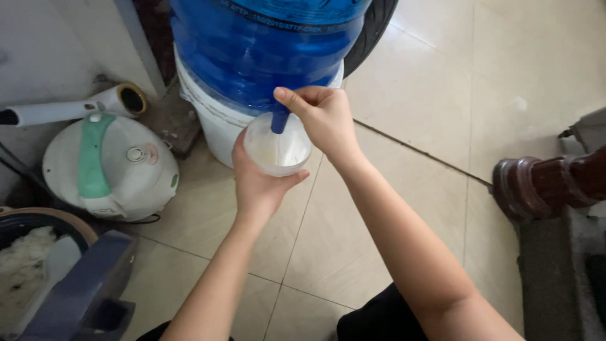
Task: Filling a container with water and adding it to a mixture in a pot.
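A large blue water jug (265, 44) stands on a white base (214, 126) at the top middle. A dark blue tap (279, 120) hangs from its front. My right hand (325, 117) grips the tap from the right, thumb across its top. Directly under the spout my left hand (255, 183) holds a clear plastic cup (278, 148) from below, with a little liquid at its bottom.
A white rice cooker with a green handle (110, 167) sits on the tiled floor at left, a white tube (76, 107) behind it. A bowl of white rice (28, 259) and a grey object (82, 287) lie at lower left. Dark carved wooden furniture (549, 186) stands at right.
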